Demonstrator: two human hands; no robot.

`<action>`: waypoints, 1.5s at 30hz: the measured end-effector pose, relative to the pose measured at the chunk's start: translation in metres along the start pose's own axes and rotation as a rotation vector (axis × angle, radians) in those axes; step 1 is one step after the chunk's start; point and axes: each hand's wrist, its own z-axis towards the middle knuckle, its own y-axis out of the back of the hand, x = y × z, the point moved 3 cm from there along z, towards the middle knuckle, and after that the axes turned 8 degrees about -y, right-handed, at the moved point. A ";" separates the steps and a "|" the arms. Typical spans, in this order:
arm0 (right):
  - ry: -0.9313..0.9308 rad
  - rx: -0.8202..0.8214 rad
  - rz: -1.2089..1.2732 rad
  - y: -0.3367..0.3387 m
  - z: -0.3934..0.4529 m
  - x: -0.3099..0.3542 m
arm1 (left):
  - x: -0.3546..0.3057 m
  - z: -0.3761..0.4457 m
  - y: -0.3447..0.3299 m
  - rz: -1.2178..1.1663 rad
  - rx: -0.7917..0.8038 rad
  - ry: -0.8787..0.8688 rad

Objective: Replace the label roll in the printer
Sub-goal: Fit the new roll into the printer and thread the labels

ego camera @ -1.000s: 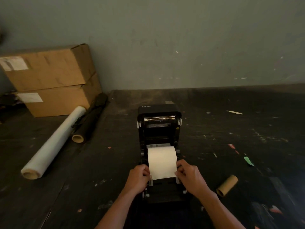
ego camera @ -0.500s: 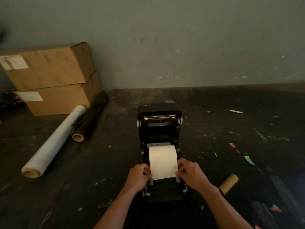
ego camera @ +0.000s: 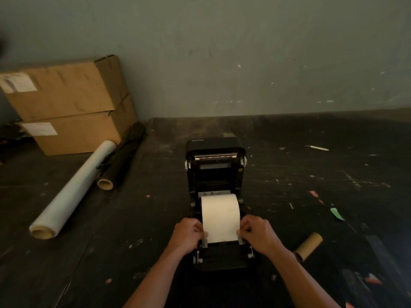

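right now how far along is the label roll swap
Done: the empty core lies on the table and the new roll sits in the open printer. In hand: left hand and right hand pinch the paper edges. Left: closing the lid.

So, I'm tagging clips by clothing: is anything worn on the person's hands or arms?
Nothing shows. The left hand and the right hand are bare, with no gloves, rings or watch in view, and both forearms are bare down to the picture's bottom edge, so no sleeves appear.
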 end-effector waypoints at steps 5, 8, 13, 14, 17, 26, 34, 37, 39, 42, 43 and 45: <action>-0.028 -0.026 0.062 0.000 -0.001 -0.001 | 0.000 -0.001 0.000 -0.024 0.027 0.030; -0.033 -0.044 0.045 -0.003 -0.003 0.000 | -0.002 0.000 0.002 -0.008 0.041 0.027; -0.042 -0.052 -0.030 -0.003 -0.003 0.005 | -0.004 0.000 0.000 0.011 0.046 0.037; -0.051 -0.050 -0.032 -0.003 -0.003 0.005 | -0.003 0.000 0.000 0.012 0.038 0.038; -0.081 -0.045 0.042 -0.003 -0.003 0.005 | -0.002 -0.001 0.001 0.010 0.037 0.038; -0.126 -0.046 0.130 -0.004 -0.005 0.004 | -0.006 0.000 0.000 0.015 0.047 0.044; -0.128 0.013 0.118 0.001 -0.004 0.007 | -0.005 -0.002 0.002 0.057 0.034 0.017; -0.106 -0.020 0.118 0.000 -0.006 0.006 | -0.007 0.001 0.003 0.108 0.050 0.014; -0.102 -0.023 0.119 0.000 -0.007 0.006 | -0.007 0.004 0.003 0.124 0.063 0.030; -0.106 0.004 0.102 0.001 -0.006 0.007 | -0.008 0.005 0.003 0.126 0.114 0.067; -0.111 0.011 0.097 0.002 -0.005 0.007 | -0.008 0.006 0.004 0.125 0.133 0.076; -0.128 0.022 0.091 0.003 -0.003 0.008 | -0.008 0.006 0.005 0.125 0.161 0.082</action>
